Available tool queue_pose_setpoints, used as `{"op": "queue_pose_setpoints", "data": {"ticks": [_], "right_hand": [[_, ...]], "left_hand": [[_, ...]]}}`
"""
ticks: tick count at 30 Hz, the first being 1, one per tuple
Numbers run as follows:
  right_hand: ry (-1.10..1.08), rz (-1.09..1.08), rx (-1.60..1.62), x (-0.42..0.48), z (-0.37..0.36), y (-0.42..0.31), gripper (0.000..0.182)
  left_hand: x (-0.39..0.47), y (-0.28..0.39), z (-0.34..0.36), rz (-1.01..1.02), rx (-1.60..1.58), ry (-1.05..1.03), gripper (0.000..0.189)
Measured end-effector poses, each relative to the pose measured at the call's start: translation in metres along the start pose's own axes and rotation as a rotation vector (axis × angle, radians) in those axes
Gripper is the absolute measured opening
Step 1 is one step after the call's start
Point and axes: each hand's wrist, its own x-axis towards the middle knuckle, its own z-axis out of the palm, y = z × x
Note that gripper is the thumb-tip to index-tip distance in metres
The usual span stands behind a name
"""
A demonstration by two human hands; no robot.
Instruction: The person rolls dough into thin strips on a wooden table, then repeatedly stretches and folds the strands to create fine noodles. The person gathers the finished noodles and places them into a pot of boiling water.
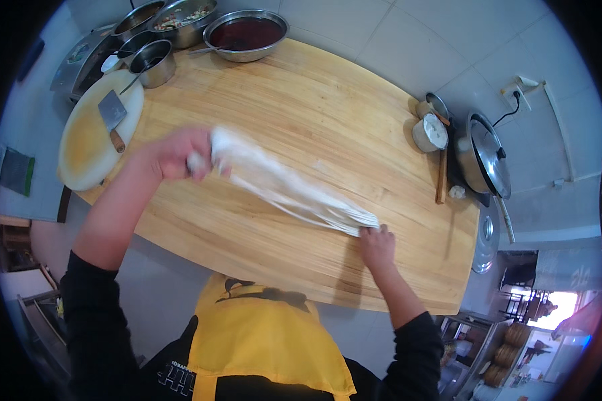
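A long bundle of white hand-pulled noodle dough (301, 188) stretches slantwise between my two hands above a wooden worktop (321, 100). Its strands are thin and parallel towards the right end and blurred by motion towards the left. My left hand (188, 153), also blurred, grips the left end and has a small whitish lump by its fingers. At the lower right, my right hand (378, 248) is closed on the other end of the strands. A dark shadow falls on the wood below that hand.
At the left, a metal scraper (112, 111) with a wooden handle lies on a round white board (88, 155). Behind stand a steel bowl of dark red liquid (246, 35) and several steel pots. At the right are a flour tub (430, 133), a rolling pin (441, 175) and a lidded pot (486, 155).
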Motion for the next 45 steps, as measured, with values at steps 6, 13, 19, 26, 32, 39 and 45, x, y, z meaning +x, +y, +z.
{"op": "queue_pose_setpoints", "data": {"ticks": [6,13,19,26,32,39,45], "right_hand": [[0.429,-0.043,-0.212,0.054,0.007,0.058,0.020],[0.109,-0.144,-0.087,-0.020,0.009,0.009,0.024],[0.240,0.090,0.010,-0.083,0.026,0.025,0.011],[0.200,0.023,0.073,-0.123,0.033,0.004,0.017],[0.226,0.198,0.060,-0.083,0.006,0.061,0.017],[0.905,-0.302,-0.105,-0.061,-0.244,0.050,0.027],[-0.079,0.417,0.133,-0.140,0.027,0.134,0.058]], "left_hand": [[0.067,-0.091,0.006,-0.145,1.882,-0.043,0.022],[0.053,-0.105,-0.023,0.074,1.900,0.341,0.013],[0.028,-0.118,-0.055,0.357,1.901,0.348,0.015],[0.005,-0.144,-0.057,0.241,1.777,0.434,0.016],[0.010,-0.086,-0.022,0.255,1.991,0.480,0.020],[-0.009,0.063,0.191,0.850,2.016,0.032,0.010],[-0.026,-0.146,-0.010,0.348,1.773,0.498,0.013]]}}
